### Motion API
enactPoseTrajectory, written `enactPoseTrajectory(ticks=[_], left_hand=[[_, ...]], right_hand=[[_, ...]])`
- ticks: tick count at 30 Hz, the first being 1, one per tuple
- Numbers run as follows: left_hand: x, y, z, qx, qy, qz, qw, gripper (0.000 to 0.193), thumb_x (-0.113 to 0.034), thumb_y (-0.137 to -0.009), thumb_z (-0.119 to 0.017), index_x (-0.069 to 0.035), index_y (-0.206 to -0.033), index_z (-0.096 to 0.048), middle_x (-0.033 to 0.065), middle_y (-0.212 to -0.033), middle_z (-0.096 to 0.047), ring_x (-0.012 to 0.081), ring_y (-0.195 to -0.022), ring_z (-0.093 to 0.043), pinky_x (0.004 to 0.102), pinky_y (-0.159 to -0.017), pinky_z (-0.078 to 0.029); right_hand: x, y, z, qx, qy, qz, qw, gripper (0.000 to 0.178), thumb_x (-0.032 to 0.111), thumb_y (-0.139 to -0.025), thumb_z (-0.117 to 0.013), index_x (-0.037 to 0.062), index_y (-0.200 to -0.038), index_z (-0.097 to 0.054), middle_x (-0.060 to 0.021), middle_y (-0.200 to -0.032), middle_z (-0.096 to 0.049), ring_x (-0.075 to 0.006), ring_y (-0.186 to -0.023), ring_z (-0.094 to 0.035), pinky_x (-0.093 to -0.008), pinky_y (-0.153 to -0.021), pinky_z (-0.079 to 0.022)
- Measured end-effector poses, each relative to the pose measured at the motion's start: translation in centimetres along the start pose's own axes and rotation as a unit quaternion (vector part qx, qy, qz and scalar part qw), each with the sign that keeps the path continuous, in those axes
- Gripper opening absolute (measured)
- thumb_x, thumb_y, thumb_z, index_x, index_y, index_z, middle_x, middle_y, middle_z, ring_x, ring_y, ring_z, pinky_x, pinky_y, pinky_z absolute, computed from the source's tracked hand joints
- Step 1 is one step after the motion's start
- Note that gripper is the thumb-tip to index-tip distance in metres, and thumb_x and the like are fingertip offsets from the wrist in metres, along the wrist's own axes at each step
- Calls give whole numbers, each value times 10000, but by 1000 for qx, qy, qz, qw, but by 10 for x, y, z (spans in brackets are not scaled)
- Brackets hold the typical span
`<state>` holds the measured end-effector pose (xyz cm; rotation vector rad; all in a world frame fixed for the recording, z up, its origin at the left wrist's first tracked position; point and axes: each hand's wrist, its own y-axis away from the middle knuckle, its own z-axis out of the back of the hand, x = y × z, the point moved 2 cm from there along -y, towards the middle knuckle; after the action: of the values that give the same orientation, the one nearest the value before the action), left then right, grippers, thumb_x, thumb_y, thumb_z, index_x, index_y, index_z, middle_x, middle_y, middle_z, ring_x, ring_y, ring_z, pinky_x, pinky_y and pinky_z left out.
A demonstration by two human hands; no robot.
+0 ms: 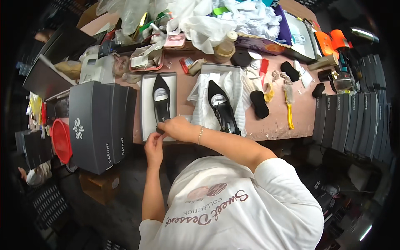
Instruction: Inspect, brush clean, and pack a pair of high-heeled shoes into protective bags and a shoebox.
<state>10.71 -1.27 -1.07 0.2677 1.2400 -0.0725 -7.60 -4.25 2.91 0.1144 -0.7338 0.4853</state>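
Note:
A black pointed slingback-type shoe (161,96) lies toe away from me over a shallow white-lined box part (147,108). Its heel end is between my two hands at the near edge of the table. My right hand (178,128) reaches across from the right, fingers closed on the heel end. From below, my left hand (154,148) pinches at the same heel end; the exact spot is partly covered by the fingers. A second black pointed shoe (221,104) rests on white tissue (201,93) in another box, to the right of my hands.
Dark shoe boxes stand at the left (93,129) and right (346,121). A yellow-handled brush (289,110), a red brush (263,66) and black oval pads (259,105) lie on the pink table (271,130). Crumpled white paper (258,21) is heaped at the back.

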Motion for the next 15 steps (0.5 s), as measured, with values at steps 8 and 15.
enactPoseTrajectory(ticks=[8,15], left_hand=[[-20,-6,17,57,-132,-17,989,76,-12,-914,-569,1,-987,-555,125,-842,-627,180,-782,-666,300,-699,-513],[26,-1,32,-62,156,62,984,63,19,-891,-597,-11,-941,-574,59,-982,-641,118,-953,-603,246,-872,-462]], right_hand=[[-5,-3,-4,26,16,37,999,296,279,-804,-691,79,-1003,-603,-109,-811,-677,-325,-751,-693,-455,-620,-531],[-19,20,-3,37,26,-39,998,602,88,-817,-567,146,-1403,-438,-97,-815,-674,-307,-745,-673,-428,-639,-512]])
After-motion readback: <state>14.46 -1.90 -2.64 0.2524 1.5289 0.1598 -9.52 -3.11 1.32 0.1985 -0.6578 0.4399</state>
